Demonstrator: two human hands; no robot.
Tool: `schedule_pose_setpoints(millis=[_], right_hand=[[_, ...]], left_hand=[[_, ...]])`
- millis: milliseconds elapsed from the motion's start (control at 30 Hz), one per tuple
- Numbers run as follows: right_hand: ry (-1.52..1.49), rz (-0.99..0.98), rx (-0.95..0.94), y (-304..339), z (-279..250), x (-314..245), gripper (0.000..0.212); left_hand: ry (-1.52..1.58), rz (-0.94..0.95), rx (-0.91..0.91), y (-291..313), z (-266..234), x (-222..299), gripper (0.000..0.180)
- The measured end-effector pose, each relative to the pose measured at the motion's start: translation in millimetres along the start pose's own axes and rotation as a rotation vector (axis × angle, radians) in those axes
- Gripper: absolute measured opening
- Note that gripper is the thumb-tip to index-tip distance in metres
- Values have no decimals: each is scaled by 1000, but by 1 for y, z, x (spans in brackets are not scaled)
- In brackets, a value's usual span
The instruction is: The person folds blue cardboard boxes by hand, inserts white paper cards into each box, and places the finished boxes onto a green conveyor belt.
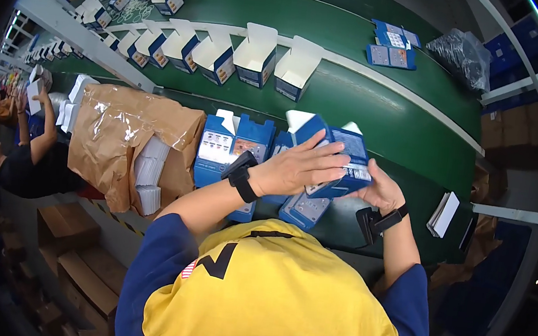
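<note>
I hold a blue printed carton (351, 144), folded into box shape and tilted, with white flaps sticking up at its top. My left hand (302, 166) lies over its near left side, fingers stretched across and pressed on the panel. My right hand (381, 188) grips its lower right corner, the thumb up along the side and the fingers partly hidden beneath. Flat blue carton blanks (252, 137) lie on the bench to the left of my hands. Another flat blank (304, 210) lies under my wrists, close to my body.
Opened cartons (296, 69) stand in a row on the green conveyor (369, 90). A torn brown paper wrap (133, 121) holds white folded sheets at left; a co-worker (27, 156) is beyond. At right are a stack of white cards (442, 214) and a dark plastic bag (462, 54).
</note>
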State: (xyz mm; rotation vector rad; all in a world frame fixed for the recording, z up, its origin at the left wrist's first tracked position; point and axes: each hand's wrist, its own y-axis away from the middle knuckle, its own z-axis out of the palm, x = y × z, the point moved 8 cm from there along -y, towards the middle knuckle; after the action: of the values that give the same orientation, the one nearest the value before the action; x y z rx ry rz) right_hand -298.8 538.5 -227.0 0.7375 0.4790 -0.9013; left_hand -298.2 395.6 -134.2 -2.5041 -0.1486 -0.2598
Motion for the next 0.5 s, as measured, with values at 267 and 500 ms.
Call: schedule_pose_setpoints(millis=[267, 500], right_hand=[[650, -440, 125, -144, -72, -59, 91], [1052, -551, 585, -183, -105, -39, 113]], left_hand=[[121, -1094, -58, 63, 45, -89, 66], [-427, -1092, -323, 91, 122, -73, 58]])
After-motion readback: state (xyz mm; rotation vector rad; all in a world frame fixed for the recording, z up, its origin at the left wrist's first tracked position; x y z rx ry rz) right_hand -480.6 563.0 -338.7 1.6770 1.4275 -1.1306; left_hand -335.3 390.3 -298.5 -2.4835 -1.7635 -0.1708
